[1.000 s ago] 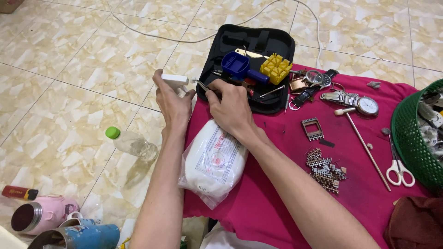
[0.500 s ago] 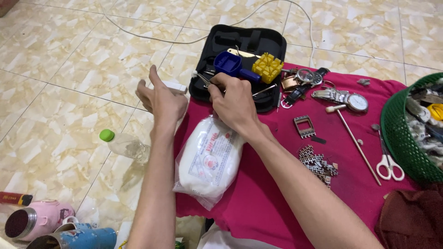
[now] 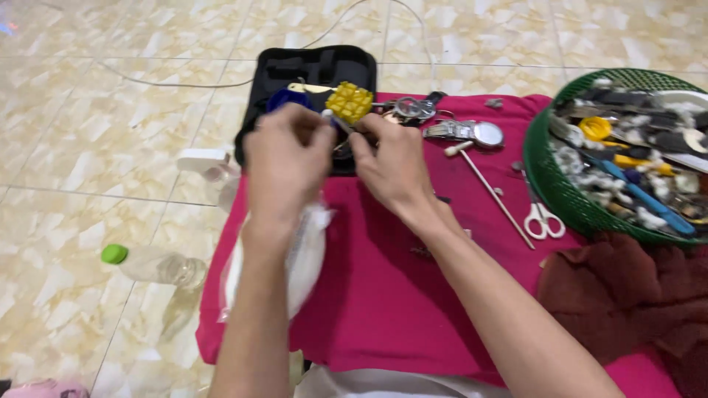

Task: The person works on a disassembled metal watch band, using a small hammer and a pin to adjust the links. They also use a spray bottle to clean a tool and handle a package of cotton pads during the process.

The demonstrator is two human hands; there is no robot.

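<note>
My left hand (image 3: 287, 158) and my right hand (image 3: 387, 158) meet over the front edge of an open black tool case (image 3: 317, 70). Both sets of fingers are curled around a small metal tool (image 3: 333, 119) held between them; blur hides its shape. Just behind the fingers, inside the case, sit a yellow studded block (image 3: 349, 102) and a blue tool (image 3: 284, 99), the latter half hidden by my left hand. Under my left wrist lies a white plastic packet (image 3: 306, 258) on a pink cloth (image 3: 383, 295).
Two wristwatches (image 3: 472, 133) lie right of the case, then a thin-handled hammer (image 3: 490, 188) and white scissors (image 3: 542, 217). A green basket (image 3: 542, 184) of tools stands far right, above a brown cloth (image 3: 627, 295). A green-capped bottle (image 3: 155, 265) lies on the tiled floor.
My left hand has come in from the open, spread pose at the left and closed against the right hand. The view has shifted right, showing more of the basket.
</note>
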